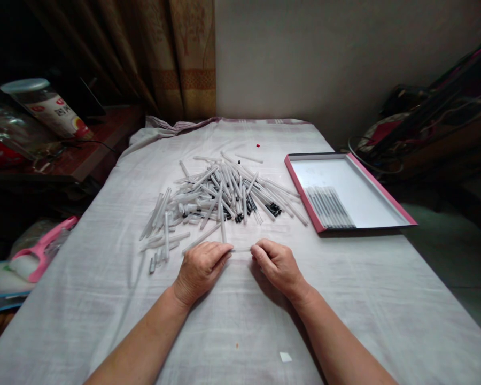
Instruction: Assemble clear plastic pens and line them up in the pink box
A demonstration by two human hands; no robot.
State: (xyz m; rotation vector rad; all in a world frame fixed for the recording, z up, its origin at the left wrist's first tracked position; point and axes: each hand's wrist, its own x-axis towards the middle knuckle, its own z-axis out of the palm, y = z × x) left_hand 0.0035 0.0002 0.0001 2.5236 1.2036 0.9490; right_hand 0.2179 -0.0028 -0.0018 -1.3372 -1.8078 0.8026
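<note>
Lying in pink-sided box (363, 187), aligned pens (331, 207)

left hand (202, 263), right hand (278, 264), both pinching

I have room by the table's (369, 299) right edge, nearer than the pink box (381, 188); toward the far edge, pens (240, 193) block me.

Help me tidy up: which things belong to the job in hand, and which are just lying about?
Seemingly the job:
thin rod in left hand and right hand
pile of pen parts
row of pens
pink-edged box

Probably lying about:
lidded jar
pink handle
white scrap
</note>
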